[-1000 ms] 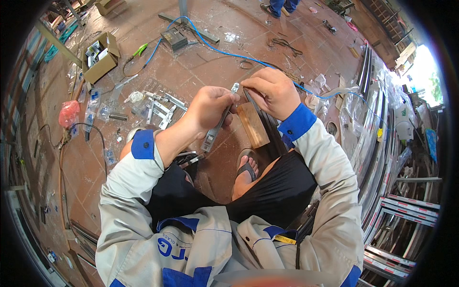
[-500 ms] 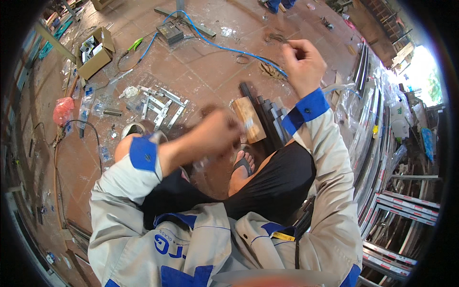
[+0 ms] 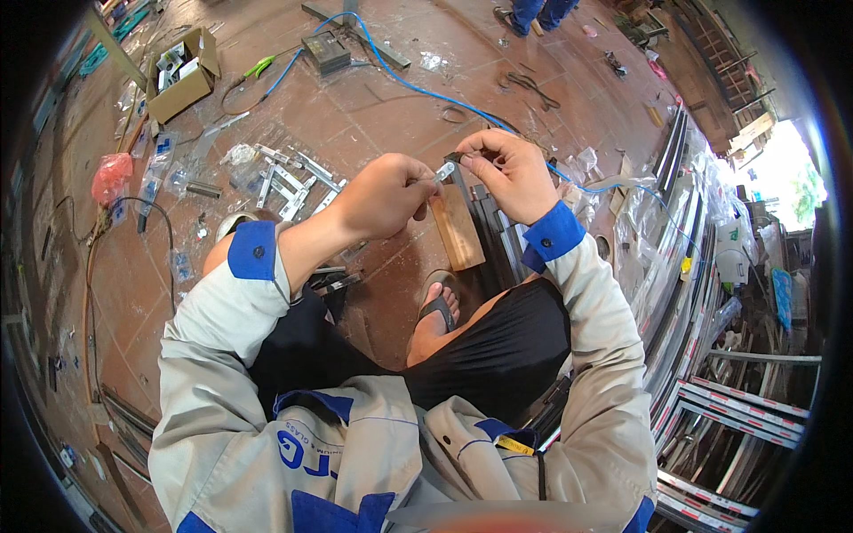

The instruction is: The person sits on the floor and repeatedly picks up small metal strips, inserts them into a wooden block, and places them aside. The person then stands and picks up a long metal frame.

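Observation:
My left hand (image 3: 382,197) is closed on a small silver metal piece (image 3: 444,171), pinched between thumb and fingers. Close beside it, my right hand (image 3: 515,178) pinches a small dark piece (image 3: 454,157); its exact kind is too small to make out. The two pieces meet or nearly meet, but I cannot tell whether they touch. Beneath them on the floor lies a wooden block (image 3: 458,235), alongside a bundle of dark metal bars (image 3: 489,240). Several silver metal strips (image 3: 286,191) lie in a loose pile beyond my left hand.
A cardboard box (image 3: 182,89) stands at the far left, near a dark metal block (image 3: 326,53) and a blue hose (image 3: 391,71). Scissors (image 3: 533,89) lie on the tiled floor. Long wrapped profiles (image 3: 657,293) line the right side. Another person's legs (image 3: 542,13) show at the top.
My right hand has come down and left from above the bars to meet my left hand. The left hand, blurred before, has risen slightly and steadied.

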Available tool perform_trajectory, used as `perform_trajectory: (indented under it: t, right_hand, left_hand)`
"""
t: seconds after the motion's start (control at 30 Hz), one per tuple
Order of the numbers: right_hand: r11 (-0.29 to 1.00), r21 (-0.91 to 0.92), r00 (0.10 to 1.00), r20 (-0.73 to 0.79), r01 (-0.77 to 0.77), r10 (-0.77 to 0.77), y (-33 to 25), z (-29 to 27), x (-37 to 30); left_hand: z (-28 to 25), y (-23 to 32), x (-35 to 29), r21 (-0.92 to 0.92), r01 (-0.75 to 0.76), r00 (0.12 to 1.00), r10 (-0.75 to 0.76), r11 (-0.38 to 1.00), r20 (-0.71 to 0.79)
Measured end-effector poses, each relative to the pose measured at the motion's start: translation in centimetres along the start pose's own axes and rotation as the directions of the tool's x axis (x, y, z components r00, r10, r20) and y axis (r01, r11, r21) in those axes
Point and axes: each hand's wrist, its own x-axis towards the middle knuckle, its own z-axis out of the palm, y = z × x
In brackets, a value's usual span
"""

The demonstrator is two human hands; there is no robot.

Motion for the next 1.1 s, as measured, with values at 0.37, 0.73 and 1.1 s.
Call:
perform_trajectory:
  t: [0.37, 0.73, 1.1]
  right_hand:
    - [0.994, -0.099, 0.998, -0.020, 0.049, -0.051, -0.5, 0.0, 0.2]
    - [0.978, -0.121, 0.981, 0.113, 0.169, -0.156, -1.1, -0.1, 0.3]
    - [0.825, 0.564, 0.966, -0.198, -0.028, 0.168, -0.3, 0.8, 0.9]
  left_hand:
    - [-0.6, -0.4, 0.2, 0.073, -0.058, 0.998, 0.060, 0.996, -0.029]
    - [-1.7, -2.0, 1.0, 0.000, 0.053, 0.997, -0.053, 0.999, 0.047]
    - [-2.0, -1.4, 1.4, -0.210, -0.071, 0.974, 0.022, 0.975, -0.226]
